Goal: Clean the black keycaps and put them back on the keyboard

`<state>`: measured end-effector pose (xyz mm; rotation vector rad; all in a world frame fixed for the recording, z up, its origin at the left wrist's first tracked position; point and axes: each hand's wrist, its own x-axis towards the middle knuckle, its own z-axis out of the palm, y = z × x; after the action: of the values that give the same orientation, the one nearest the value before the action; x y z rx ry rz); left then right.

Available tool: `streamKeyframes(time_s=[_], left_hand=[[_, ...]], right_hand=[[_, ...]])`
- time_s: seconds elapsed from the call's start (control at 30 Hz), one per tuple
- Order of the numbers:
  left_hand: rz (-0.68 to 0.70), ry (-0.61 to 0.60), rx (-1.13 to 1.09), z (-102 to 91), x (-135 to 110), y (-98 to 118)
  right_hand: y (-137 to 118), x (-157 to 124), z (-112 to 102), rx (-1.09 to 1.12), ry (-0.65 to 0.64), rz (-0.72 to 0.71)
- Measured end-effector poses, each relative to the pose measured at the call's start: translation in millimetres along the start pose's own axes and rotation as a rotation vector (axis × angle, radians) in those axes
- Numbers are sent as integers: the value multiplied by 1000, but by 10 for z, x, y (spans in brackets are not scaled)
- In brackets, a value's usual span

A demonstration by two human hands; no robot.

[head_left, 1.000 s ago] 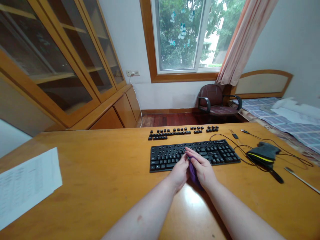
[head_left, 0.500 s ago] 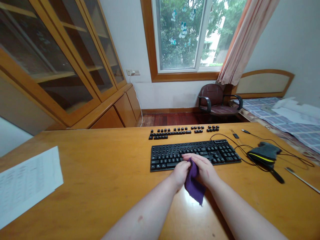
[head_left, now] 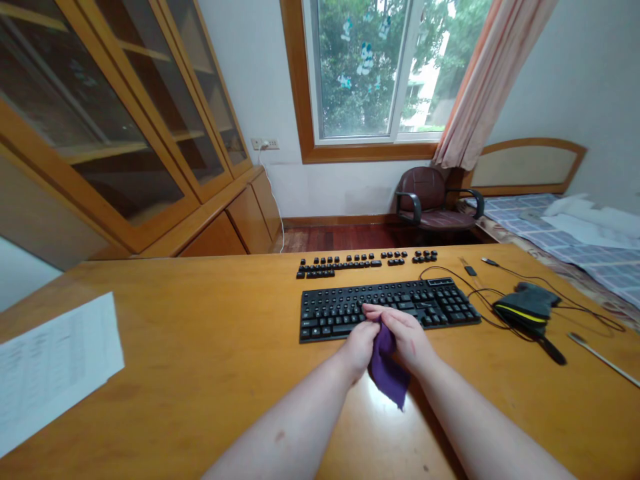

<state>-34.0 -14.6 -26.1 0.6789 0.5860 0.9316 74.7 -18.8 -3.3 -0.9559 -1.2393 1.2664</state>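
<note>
Both my hands meet just in front of a black keyboard [head_left: 350,309] on a wooden desk [head_left: 200,347]. A purple cloth [head_left: 386,368] hangs between them. My left hand [head_left: 359,347] is closed on the cloth's left side. My right hand [head_left: 406,337] is curled over its top, fingers reaching onto the keyboard's lower edge. The cloth's lower corner droops toward the desk. Behind the keyboard lie rows of loose black keycaps [head_left: 345,265].
A printed sheet of paper [head_left: 50,367] lies at the desk's left edge. On the right are a black and yellow gadget [head_left: 527,308] with tangled cables, and a thin metal tool [head_left: 603,359]. Glass-door cabinets stand left; a chair [head_left: 430,200] and bed [head_left: 575,233] lie beyond.
A second ago the cloth was mostly bunched out of sight between my hands. It now hangs down below them, and my hands have shifted slightly.
</note>
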Motion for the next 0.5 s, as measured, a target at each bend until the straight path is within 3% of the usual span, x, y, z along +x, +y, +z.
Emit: streamKeyframes(time_s=[0.17,0.37,0.5], left_hand=[[11,-21,-82,80,-29,70],[87,-101,-47,152,-67,211],[84,-72,-82,131,-42,193]], right_hand=[[18,-25,33,19,135,-5],[-72,-72,-31,-215,421,-213],[-133,-102,-50,-384,380,-370]])
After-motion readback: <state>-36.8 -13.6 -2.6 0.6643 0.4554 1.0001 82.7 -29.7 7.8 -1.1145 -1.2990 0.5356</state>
